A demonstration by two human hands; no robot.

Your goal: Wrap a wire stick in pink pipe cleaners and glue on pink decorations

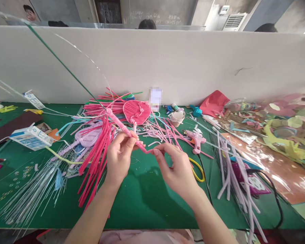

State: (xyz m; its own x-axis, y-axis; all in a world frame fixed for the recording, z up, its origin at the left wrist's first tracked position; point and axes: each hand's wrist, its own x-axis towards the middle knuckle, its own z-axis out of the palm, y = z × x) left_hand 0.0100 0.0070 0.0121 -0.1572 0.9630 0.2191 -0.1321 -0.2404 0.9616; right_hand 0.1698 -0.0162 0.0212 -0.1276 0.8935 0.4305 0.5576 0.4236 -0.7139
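My left hand (pixel 120 156) grips a stem wrapped in pink pipe cleaner (pixel 117 122), which slants from the upper left down toward my right hand. A thin green wire runs up and away from the stem's far end. With thumb and forefinger, my right hand (pixel 176 166) pinches the loose pink tail at the stem's near end. Just beyond my hands rests a round pink fan-shaped piece (pixel 137 112) made of pipe cleaners. Red-pink pipe cleaners (pixel 93 173) spread beside my left wrist.
A pink glue gun (pixel 196 139) with a black cord lies right, near a paper cup (pixel 177 118). Loose wires (pixel 33 189) spread at left near a milk carton (pixel 35 137). Pale purple pipe cleaners (pixel 227 169) and a purple pouch (pixel 251 179) lie right. A white partition (pixel 152 61) stands behind.
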